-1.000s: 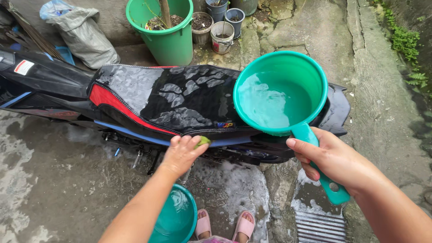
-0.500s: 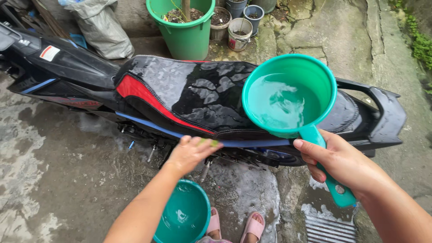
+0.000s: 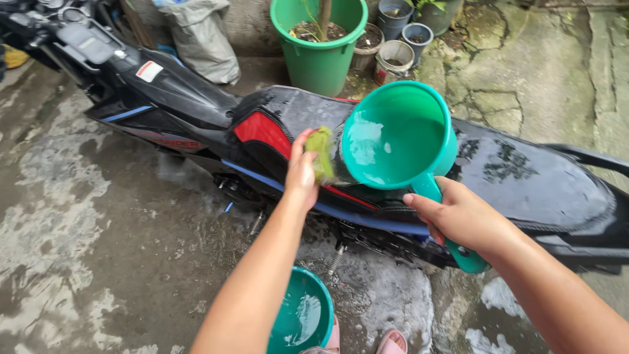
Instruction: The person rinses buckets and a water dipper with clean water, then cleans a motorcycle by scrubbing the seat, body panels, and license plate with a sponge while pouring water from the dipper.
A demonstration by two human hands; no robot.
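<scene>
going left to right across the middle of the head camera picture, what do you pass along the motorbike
Wet concrete ground → red panel on the black motorcycle seat → left hand holding a green sponge → tilted teal plastic water dipper → right hand on its handle → wet black seat rear.

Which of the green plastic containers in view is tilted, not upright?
The teal plastic dipper with a handle, held by the right hand over the wet black motorcycle seat. The teal bucket and large green planter bucket stand upright.

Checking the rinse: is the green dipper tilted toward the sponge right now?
Yes, the dipper in the right hand tips its mouth toward the sponge held by the left hand.
</scene>
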